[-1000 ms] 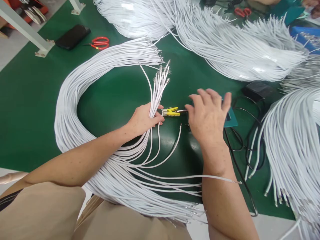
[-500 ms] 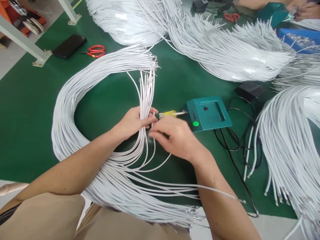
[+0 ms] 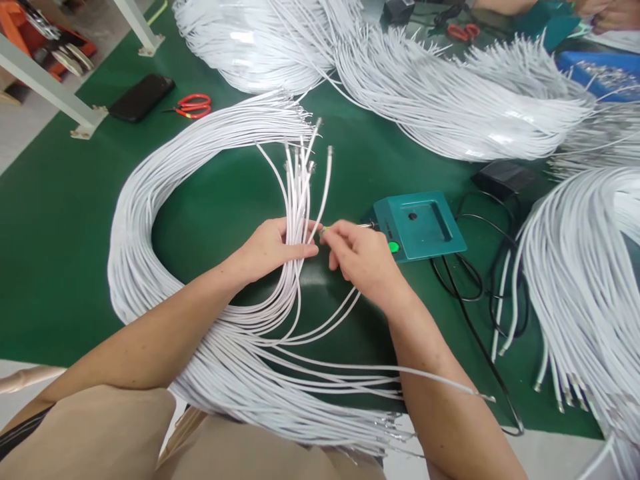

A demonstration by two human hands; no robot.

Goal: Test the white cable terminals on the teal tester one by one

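A group of white cables (image 3: 299, 200) stands up through my left hand (image 3: 273, 250), its thumb and fingers closed round them, metal-tipped ends upward. Just to the right, my right hand (image 3: 357, 257) pinches the end of a white cable near the left fingertips. Two loose cables curve up toward my right hand from below. Around my hands curves a large bundle of white cables (image 3: 135, 220), open on the right. Behind my right hand, a screwdriver's metal shaft (image 3: 366, 225) shows beside a teal device (image 3: 425, 227) with a green button; its handle is mostly hidden.
Red-handled scissors (image 3: 194, 105) and a black case (image 3: 141, 97) lie back left on the green table (image 3: 45, 267). More cable bundles (image 3: 465, 107) fill the back and right (image 3: 575, 267). A blue tray (image 3: 600, 77) holds small parts. Black cords run right of the device. Another person's hands show top right.
The held cables have spread apart at the top, one leaning right. My right hand has shifted slightly right and now pinches a cable end. The yellow screwdriver handle has become mostly covered.
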